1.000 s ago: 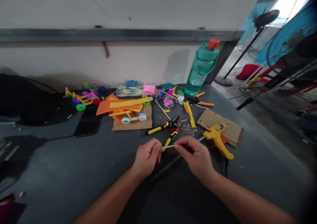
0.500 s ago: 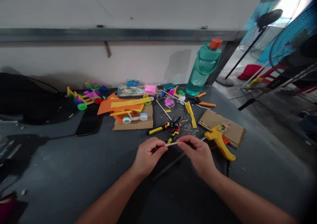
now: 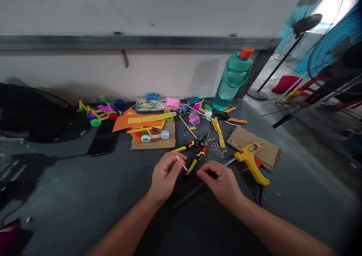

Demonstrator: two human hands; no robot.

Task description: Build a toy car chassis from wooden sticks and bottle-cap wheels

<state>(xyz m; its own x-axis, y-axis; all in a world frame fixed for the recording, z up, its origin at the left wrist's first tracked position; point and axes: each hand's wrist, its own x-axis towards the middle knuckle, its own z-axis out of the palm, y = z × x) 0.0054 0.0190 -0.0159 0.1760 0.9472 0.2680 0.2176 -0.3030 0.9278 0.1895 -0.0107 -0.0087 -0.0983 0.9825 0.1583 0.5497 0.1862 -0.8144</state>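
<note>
Plainly, left fingers [image 3: 175, 168] clamp a stick [image 3: 184, 167]; right fingers [image 3: 208, 178] meet, their inner side lost in shadow

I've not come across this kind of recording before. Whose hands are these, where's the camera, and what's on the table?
There is no machine here: these are a person's own bare hands, seen from a camera worn on the head, looking forward and down. The left hand pinches a short pale stick; the right hand is near it, with nothing visibly held. On the dark table lie yellow-and-black cutters and a yellow glue gun, partly over cardboard. A teal bottle stands at the back.
</note>
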